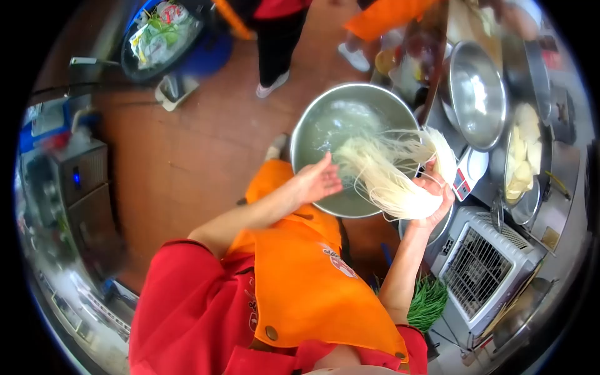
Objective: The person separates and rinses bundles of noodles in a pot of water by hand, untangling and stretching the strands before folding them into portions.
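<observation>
A thick bundle of thin white noodles is draped over my right hand, whose fingers close round it. The strands trail leftward above a large round metal basin of cloudy water. Over the basin's near left rim is my left hand, its fingers apart and nothing in them, close to the loose noodle ends. Part of the basin's right rim is hidden behind the noodles.
On the counter at right stand a steel bowl, a red-and-white scale, and a tray of pale pieces. Below are a grey crate and green stalks. A person's legs and a rubbish bin are beyond.
</observation>
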Demonstrator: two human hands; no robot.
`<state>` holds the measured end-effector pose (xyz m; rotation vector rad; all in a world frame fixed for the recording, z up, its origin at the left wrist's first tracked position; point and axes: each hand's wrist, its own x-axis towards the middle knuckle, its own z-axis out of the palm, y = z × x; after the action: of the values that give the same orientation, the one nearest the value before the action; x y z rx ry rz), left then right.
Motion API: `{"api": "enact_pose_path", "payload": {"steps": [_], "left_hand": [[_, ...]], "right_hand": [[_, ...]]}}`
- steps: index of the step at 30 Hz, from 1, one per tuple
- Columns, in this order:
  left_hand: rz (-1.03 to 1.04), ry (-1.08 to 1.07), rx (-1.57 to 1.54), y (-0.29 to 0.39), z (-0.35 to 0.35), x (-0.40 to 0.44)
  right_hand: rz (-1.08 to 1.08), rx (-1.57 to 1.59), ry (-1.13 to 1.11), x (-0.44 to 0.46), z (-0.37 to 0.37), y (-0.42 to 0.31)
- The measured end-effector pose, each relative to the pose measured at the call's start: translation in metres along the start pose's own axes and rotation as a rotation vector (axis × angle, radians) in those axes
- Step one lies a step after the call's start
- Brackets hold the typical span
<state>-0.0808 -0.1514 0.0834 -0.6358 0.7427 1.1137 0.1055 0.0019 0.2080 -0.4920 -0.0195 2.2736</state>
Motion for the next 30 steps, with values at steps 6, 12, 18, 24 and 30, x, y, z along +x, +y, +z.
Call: {"api": "enact_pose_path", "payload": {"steps": [6, 12, 18, 24, 30], "left_hand": [[-0.112, 0.033, -0.057, -0.026, -0.006, 0.011], [-0.062, -0.114, -0.086, -0.032, -0.012, 0.031], [-0.129, -0.26, -0.148, -0.025, 0.011, 0.046], [0.025, -0.463, -0.265, -0.009, 0.033, 0.05], [-0.01, -0.389, -0.32, 0.008, 0.037, 0.052]], "right_hand": [[0.019, 0.027, -0.028, 0.001, 0.024, -0.005], [-0.031, 0.034, -0.006, 0.001, 0.037, -0.003], [-0.023, -0.051, -0.057, -0.004, 0.042, -0.002], [0.119, -0.137, -0.155, -0.028, 0.042, 0.02], [0.145, -0.37, -0.113, -0.049, 0.029, 0.029]]}}
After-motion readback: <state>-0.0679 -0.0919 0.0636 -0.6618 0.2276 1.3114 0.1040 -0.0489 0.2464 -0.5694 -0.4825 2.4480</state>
